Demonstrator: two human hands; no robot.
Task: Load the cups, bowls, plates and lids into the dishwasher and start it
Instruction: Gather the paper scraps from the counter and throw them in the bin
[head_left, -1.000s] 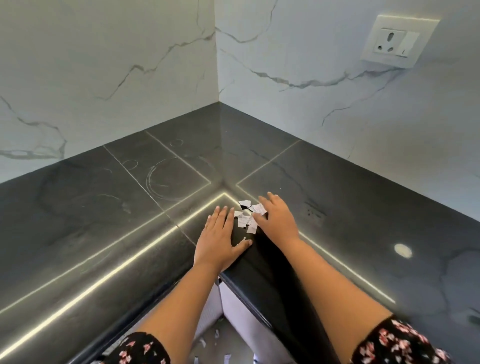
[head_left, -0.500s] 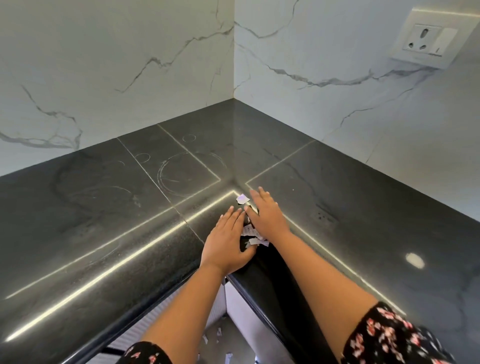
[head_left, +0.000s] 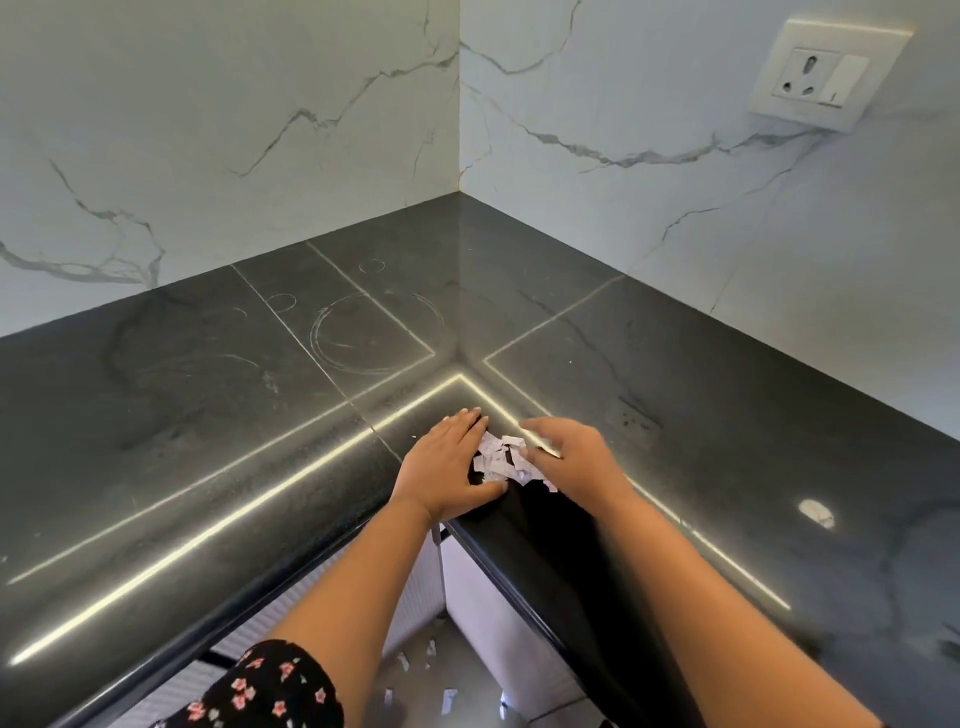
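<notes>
Dishwasher and dishes nowhere in view, loading seemingly unstarted, left hand (head_left: 447, 462) and right hand (head_left: 571, 457) flat, fingers straight, flanking paper scraps (head_left: 501, 460) on counter (head_left: 208, 415).

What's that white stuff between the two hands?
Torn white paper scraps, heaped on the edge of the dark countertop between the left hand and the right hand, seen in the head view.

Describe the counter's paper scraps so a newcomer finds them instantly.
Find the black L-shaped counter below the marble walls. At its inner front corner, white paper scraps lie heaped between the left hand and right hand. Unlike the scraps on the floor, these sit on the counter.
</notes>
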